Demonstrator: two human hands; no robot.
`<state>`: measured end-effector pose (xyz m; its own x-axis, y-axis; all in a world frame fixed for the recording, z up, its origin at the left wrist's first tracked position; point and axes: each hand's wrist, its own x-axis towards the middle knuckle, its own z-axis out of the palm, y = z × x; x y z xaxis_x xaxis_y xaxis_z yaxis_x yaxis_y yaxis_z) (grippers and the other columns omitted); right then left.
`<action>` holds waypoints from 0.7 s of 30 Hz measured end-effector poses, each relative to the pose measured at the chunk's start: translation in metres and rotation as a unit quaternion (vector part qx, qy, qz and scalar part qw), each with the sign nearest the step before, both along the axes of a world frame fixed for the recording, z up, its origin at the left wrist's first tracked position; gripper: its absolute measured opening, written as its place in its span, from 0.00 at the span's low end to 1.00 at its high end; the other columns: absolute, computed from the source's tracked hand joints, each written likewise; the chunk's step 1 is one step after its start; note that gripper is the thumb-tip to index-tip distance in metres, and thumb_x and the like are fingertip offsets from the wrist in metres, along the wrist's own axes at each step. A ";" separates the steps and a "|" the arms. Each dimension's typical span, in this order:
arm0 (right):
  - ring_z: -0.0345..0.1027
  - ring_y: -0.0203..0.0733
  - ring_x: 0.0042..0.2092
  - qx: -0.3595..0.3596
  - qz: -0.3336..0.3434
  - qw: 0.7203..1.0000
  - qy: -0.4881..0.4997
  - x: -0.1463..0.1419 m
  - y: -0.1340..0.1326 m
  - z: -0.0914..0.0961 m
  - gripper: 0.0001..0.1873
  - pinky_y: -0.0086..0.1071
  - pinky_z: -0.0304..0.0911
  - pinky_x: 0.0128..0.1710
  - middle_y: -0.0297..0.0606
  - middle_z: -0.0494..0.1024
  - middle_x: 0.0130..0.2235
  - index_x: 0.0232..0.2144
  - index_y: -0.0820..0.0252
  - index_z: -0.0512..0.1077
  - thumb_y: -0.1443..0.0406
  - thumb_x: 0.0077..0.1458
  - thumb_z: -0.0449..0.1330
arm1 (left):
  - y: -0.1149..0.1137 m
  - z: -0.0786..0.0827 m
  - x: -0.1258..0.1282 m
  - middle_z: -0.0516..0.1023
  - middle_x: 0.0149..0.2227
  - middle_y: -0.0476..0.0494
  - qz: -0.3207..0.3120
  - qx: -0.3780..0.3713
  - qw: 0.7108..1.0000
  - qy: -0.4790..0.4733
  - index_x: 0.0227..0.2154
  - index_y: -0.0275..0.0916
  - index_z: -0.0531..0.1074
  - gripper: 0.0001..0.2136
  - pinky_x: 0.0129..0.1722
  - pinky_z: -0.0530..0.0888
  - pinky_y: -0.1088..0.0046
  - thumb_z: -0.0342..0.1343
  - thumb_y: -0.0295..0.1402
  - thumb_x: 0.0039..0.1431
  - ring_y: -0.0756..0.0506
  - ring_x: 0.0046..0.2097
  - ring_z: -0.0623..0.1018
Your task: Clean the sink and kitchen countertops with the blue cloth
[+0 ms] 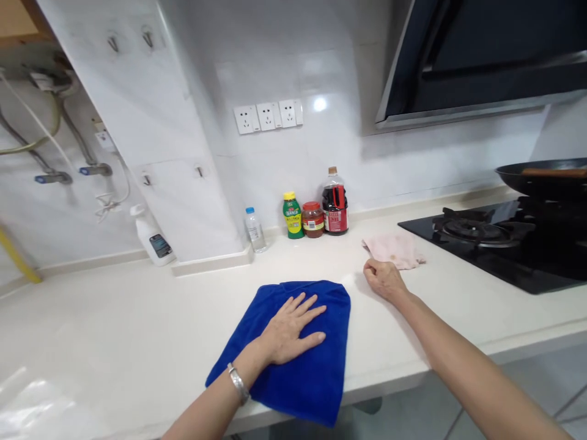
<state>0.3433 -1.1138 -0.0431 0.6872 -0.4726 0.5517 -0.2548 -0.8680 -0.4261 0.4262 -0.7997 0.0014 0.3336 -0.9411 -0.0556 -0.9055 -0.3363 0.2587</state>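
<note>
A blue cloth (pixel 316 366) lies spread on the white countertop (pixel 114 330), its near edge hanging over the front. My left hand (pixel 291 327) rests flat on it, palm down, fingers apart; a metal bracelet sits on that wrist. My right hand (pixel 383 278) rests on the counter to the right of the blue cloth, fingers curled in a loose fist. It holds nothing that I can see. Just beyond it lies a small crumpled pink cloth (pixel 397 249).
By the back wall stand a small water bottle (pixel 255 230), a green bottle (pixel 292 215), a red-lidded jar (pixel 312 220) and a dark sauce bottle (pixel 334 205). A white bottle (pixel 153 238) leans at left. A black gas hob (pixel 495 244) with a wok (pixel 545 177) is at right, under a hood.
</note>
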 end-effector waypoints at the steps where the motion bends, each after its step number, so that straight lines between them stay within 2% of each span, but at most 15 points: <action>1: 0.68 0.41 0.28 0.004 0.005 1.000 -0.012 0.000 -0.002 -0.002 0.13 0.32 0.56 0.32 0.38 0.75 0.23 0.26 0.58 0.75 0.65 0.53 0.50 | 0.011 0.000 0.005 0.48 0.73 0.48 0.005 -0.005 1.000 0.000 0.68 0.55 0.57 0.32 0.73 0.45 0.45 0.44 0.59 0.65 0.37 0.74 0.45; 6: 0.63 0.40 0.24 0.031 0.016 0.997 -0.067 0.002 -0.014 -0.012 0.13 0.33 0.56 0.31 0.36 0.71 0.19 0.23 0.56 0.72 0.62 0.50 0.50 | 0.074 -0.001 0.032 0.49 0.73 0.52 0.077 -0.002 0.997 -0.019 0.68 0.58 0.56 0.31 0.73 0.45 0.46 0.42 0.59 0.66 0.39 0.74 0.46; 11: 0.63 0.40 0.24 0.032 0.029 0.996 -0.076 0.000 -0.019 -0.018 0.13 0.33 0.57 0.31 0.34 0.69 0.19 0.23 0.56 0.72 0.60 0.50 0.50 | 0.148 -0.007 0.065 0.48 0.73 0.56 0.167 0.010 0.985 -0.045 0.69 0.60 0.54 0.31 0.73 0.44 0.48 0.40 0.60 0.66 0.40 0.74 0.45; 16: 0.63 0.41 0.25 0.040 0.034 0.997 -0.051 -0.004 -0.019 -0.018 0.14 0.33 0.58 0.31 0.34 0.71 0.20 0.24 0.56 0.74 0.58 0.49 0.51 | 0.221 -0.015 0.103 0.48 0.73 0.53 0.254 0.010 0.964 -0.073 0.69 0.54 0.55 0.33 0.73 0.45 0.50 0.39 0.60 0.65 0.40 0.74 0.45; 19: 0.63 0.42 0.25 0.043 0.026 0.998 -0.033 -0.006 -0.019 -0.017 0.14 0.34 0.58 0.30 0.34 0.71 0.19 0.23 0.56 0.75 0.58 0.49 0.52 | 0.266 -0.021 0.129 0.49 0.73 0.49 0.295 0.020 0.950 -0.099 0.70 0.49 0.54 0.33 0.73 0.47 0.51 0.38 0.56 0.67 0.39 0.74 0.47; 21: 0.64 0.42 0.25 0.042 0.026 0.998 -0.031 -0.007 -0.020 -0.017 0.15 0.34 0.58 0.30 0.35 0.72 0.19 0.23 0.56 0.76 0.57 0.49 0.53 | 0.297 -0.026 0.147 0.52 0.72 0.47 0.307 0.020 0.942 -0.137 0.69 0.47 0.56 0.31 0.72 0.51 0.51 0.37 0.52 0.68 0.39 0.73 0.49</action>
<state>0.3362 -1.1338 -0.0603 0.6778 -0.4837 0.5537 -0.1805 -0.8395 -0.5124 0.5728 -0.5026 -0.0247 0.8206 -0.5659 0.0798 -0.5689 -0.8222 0.0198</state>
